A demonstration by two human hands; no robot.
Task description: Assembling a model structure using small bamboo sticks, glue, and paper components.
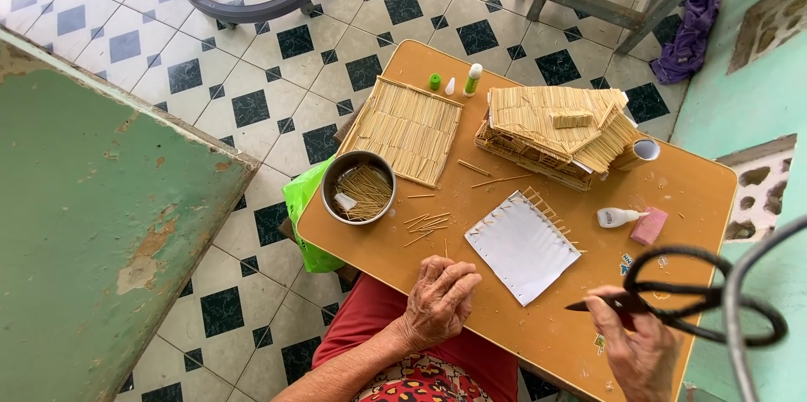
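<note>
The pair of black metal scissors [672,301] is at the near right corner of the orange-brown wooden desk [538,335], held above its edge. The right hand [639,347] grips it near the pivot, fingers [609,305] closed around the blades' base, so the dark tip points left toward the work and the big loop handles stick out to the right. The blades look closed and short, the handles wide and thin.

The left hand [439,299] rests on the near edge of the desk, fingers curled loosely, and it holds nothing that I can see.

Just beyond the two hands lies a white paper sheet with thin sticks along its far edges [523,246], flat and turned at an angle, within easy reach. Loose sticks [427,224] lie to its left, beside a round metal bowl of sticks [359,188]. Farther off are a flat mat of glued sticks [406,126] and a small house model made of sticks [555,133]. A white glue bottle [616,217] and a pink block [649,225] lie at the right.
</note>
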